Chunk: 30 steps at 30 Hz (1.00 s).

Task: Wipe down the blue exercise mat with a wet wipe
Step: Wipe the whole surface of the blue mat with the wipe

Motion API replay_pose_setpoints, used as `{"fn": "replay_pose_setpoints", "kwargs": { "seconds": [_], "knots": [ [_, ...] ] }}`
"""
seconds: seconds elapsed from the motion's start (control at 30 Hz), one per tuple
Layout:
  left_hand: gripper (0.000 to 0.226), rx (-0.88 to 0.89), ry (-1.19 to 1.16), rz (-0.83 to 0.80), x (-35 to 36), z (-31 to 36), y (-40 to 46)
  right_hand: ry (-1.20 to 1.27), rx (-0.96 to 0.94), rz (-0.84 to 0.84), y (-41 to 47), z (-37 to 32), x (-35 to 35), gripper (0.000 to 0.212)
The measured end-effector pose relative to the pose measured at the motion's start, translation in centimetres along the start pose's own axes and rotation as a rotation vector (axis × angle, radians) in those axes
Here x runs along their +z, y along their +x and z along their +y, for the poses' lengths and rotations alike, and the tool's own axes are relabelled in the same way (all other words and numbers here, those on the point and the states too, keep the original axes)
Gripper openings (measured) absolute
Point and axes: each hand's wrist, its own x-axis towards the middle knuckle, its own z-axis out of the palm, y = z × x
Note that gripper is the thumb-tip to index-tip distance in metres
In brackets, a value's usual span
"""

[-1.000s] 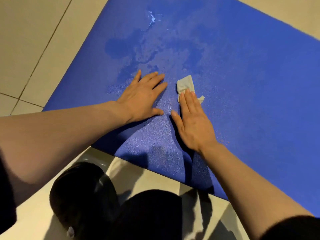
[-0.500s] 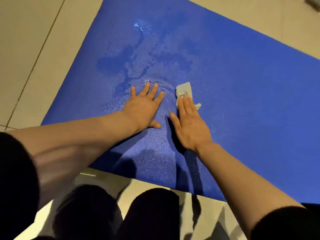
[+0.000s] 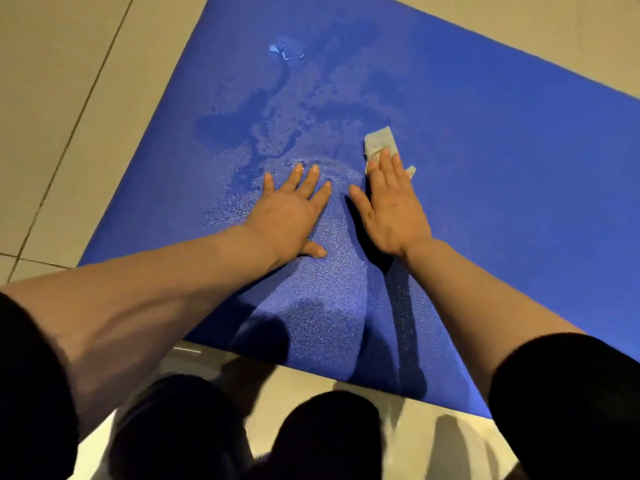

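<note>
You see the scene in warm, moderately bright indoor light that seems to come from above and behind you. Your arms throw dark shadows onto the near edge of the blue mat (image 3: 502, 174), and the wet patch (image 3: 277, 133) glints softly. Your sleeves and knees at the bottom sink into near-black blur. Straight edges bow slightly toward the corners.

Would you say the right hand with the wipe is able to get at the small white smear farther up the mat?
Probably yes: the right hand faces bare mat toward the smear, nothing between.
</note>
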Motion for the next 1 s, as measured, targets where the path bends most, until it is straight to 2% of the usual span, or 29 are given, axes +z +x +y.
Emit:
{"fn": "replay_pose_setpoints", "kwargs": {
  "seconds": [0.13, 0.2, 0.3, 0.43, 0.7, 0.83, 0.9, 1.0],
  "knots": [
    [0.110, 0.003, 0.014, -0.007, 0.3, 0.1, 0.2, -0.081, -0.162, -0.035, -4.3, 0.9, 0.8, 0.081],
    [0.111, -0.008, 0.013, -0.006, 0.3, 0.1, 0.4, -0.107, -0.212, -0.047, -3.4, 1.4, 0.2, 0.080],
    [0.111, -0.007, 0.001, -0.018, 0.3, 0.2, 0.5, -0.119, -0.166, 0.010, 1.6, 1.4, -0.9, 0.071],
    [0.109, 0.001, 0.013, -0.017, 0.5, 0.0, 0.5, 0.011, -0.069, 0.076, 7.3, 0.3, -1.8, 0.068],
    [0.107, 0.015, 0.031, -0.008, 0.8, -0.2, 0.1, 0.014, -0.288, 0.081, 2.0, 1.8, -0.2, 0.079],
    [0.106, 0.006, 0.006, -0.010, 0.5, -0.2, 0.1, -0.074, -0.283, 0.078, 4.8, 1.7, -0.6, 0.070],
    [0.106, 0.007, 0.002, -0.006, 0.5, -0.2, 0.1, -0.094, -0.258, 0.020, 6.4, 1.3, -0.7, 0.069],
    [0.106, 0.004, -0.014, -0.007, 0.5, -0.3, 0.0, -0.051, -0.191, 0.020, 7.3, -0.1, -0.6, 0.072]
  ]
}}
